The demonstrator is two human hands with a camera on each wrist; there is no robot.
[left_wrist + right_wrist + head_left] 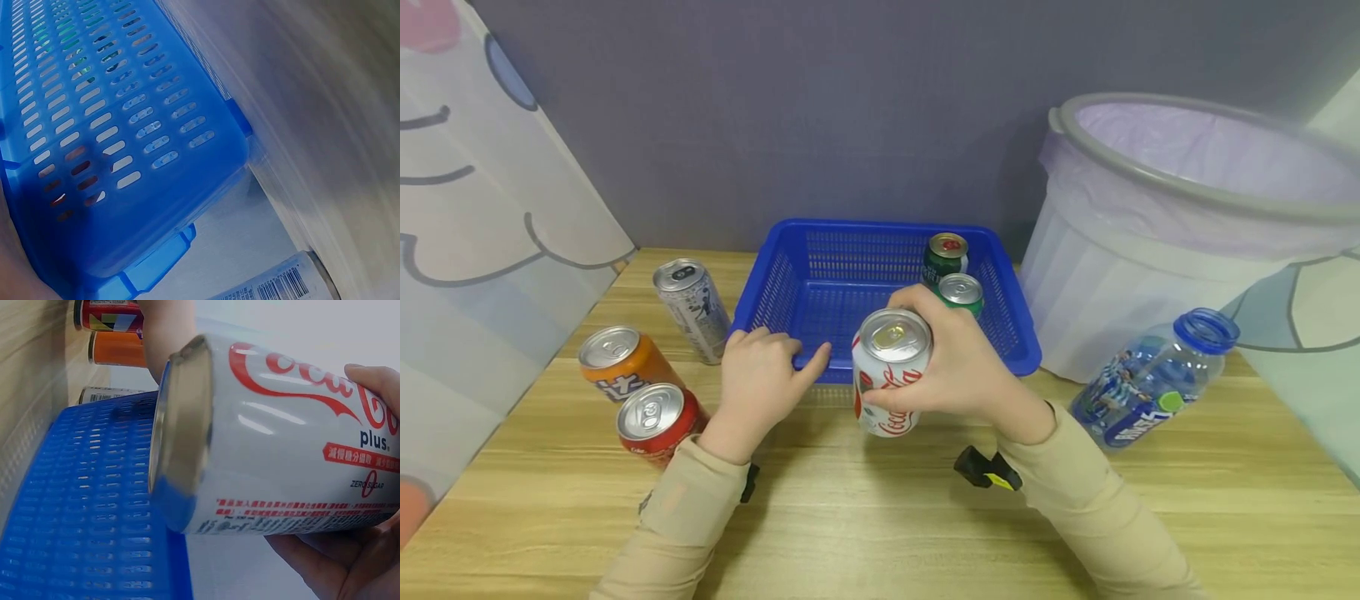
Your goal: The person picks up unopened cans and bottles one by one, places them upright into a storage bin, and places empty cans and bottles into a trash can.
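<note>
My right hand [951,367] grips a white Coca-Cola can [891,367] with red lettering, its thumb across the near side. It is held upright just in front of the blue plastic basket [842,227], and its printed side [294,425] faces the right wrist view. At the basket's front left corner, my left hand [760,375] holds the rim, fingers curled over it and thumb pointing right. Skin tones show through the slots in the left wrist view. Inside the basket, at the right, stand a dark green can [945,258] and a green can [961,292], partly hidden.
Left of the basket stand a silver-white can [692,308], an orange can [625,362] and a red can [658,423]. On the right, a tilted clear blue bottle [1150,383] is beside a lined white bin [1120,242]. A grey wall backs the wooden table [865,533].
</note>
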